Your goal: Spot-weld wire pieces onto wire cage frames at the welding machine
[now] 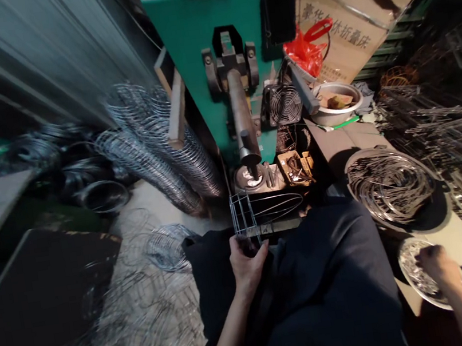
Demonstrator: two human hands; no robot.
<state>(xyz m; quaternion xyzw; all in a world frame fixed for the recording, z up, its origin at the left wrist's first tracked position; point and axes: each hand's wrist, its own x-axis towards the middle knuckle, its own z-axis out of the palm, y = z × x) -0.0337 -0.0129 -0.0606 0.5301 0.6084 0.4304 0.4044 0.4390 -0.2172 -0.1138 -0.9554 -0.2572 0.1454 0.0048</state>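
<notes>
My left hand (247, 266) is closed on the near end of a small wire rack (243, 214), held over my lap in front of the green machine (196, 56). A long wire loop (281, 205) extends to the right beside the rack. At the lower right, my right hand (438, 263) reaches into a white bowl (413, 281) of small metal pieces; its fingers are bent together among the pieces, and what they hold is too small to make out. The machine's round metal arm (243, 113) points down toward a round base (246, 181) just beyond the rack.
A large basin (446, 216) of bent wires stands right of my knee. Tall stacks of wire rings (154, 155) lean left of the machine. Loose wires cover the left floor. A yellow parts box (295, 168), small fan (285, 102) and metal pot (335, 117) sit beyond.
</notes>
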